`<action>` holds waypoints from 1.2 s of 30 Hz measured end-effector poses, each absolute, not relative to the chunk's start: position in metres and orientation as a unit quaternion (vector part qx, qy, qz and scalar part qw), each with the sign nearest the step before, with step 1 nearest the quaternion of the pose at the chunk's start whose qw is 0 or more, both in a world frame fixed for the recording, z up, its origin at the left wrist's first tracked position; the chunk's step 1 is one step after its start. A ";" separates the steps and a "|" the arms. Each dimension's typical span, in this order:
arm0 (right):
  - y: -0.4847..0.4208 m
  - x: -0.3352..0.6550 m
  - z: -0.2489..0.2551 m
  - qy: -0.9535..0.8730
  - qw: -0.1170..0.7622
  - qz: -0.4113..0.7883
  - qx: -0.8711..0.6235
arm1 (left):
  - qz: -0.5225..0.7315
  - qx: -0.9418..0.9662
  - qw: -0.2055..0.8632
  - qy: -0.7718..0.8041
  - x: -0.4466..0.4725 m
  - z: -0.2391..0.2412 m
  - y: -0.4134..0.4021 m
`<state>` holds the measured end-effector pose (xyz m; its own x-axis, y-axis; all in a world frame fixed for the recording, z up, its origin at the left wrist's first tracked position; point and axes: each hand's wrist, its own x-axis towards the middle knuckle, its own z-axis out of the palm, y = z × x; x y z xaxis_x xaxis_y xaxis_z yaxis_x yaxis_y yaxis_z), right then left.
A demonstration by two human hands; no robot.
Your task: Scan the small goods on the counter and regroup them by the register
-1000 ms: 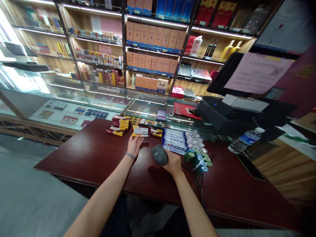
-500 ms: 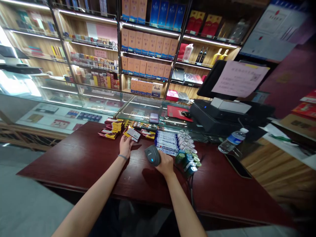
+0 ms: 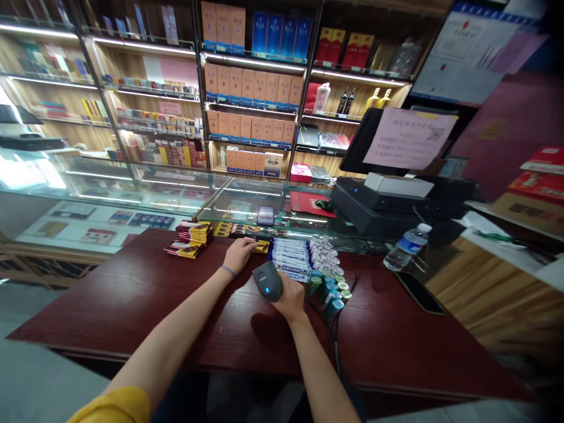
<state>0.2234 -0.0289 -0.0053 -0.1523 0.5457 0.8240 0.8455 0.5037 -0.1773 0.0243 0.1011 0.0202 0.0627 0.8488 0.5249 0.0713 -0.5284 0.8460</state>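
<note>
My right hand point(image 3: 291, 298) grips a grey barcode scanner point(image 3: 267, 282) with a small blue light, held just above the dark red table point(image 3: 132, 294). My left hand point(image 3: 238, 254) lies palm down, its fingertips on a row of yellow and dark packets point(image 3: 262, 246) at the table's far edge. Whether its fingers grip a packet is hidden under the hand. To the left of that hand sits a stack of red and yellow packets point(image 3: 192, 233). Blue and white packs point(image 3: 291, 262) lie just right of the scanner.
Small silver-capped bottles point(image 3: 324, 254) and green cans point(image 3: 329, 292) stand right of the packs. Farther right lie a water bottle point(image 3: 406, 247) and a black phone point(image 3: 416, 292). A black cash register point(image 3: 379, 207) and glass counter point(image 3: 176, 191) stand behind, with stocked shelves beyond.
My left hand held a packet tilted up with its white label showing; it has lowered flat onto the packet row. The scanner moved slightly left. The camera shifted, so the scene sits farther left.
</note>
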 end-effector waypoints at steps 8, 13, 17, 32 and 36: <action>-0.028 0.228 -0.002 -0.722 0.466 -0.174 -0.481 | 0.552 0.647 0.391 0.353 0.037 0.001 0.116; -0.026 0.230 -0.003 -0.714 0.466 -0.192 -0.486 | 0.567 0.649 0.363 0.354 0.043 -0.004 0.122; -0.025 0.231 -0.005 -0.717 0.459 -0.198 -0.486 | 0.558 0.729 0.235 0.319 0.045 -0.007 0.123; -0.024 0.233 -0.006 -0.722 0.452 -0.217 -0.476 | 0.503 0.725 0.070 0.465 -0.131 0.011 0.080; -0.023 0.229 -0.008 -0.735 0.435 -0.235 -0.465 | 0.476 0.712 0.003 0.516 -0.187 -0.003 0.076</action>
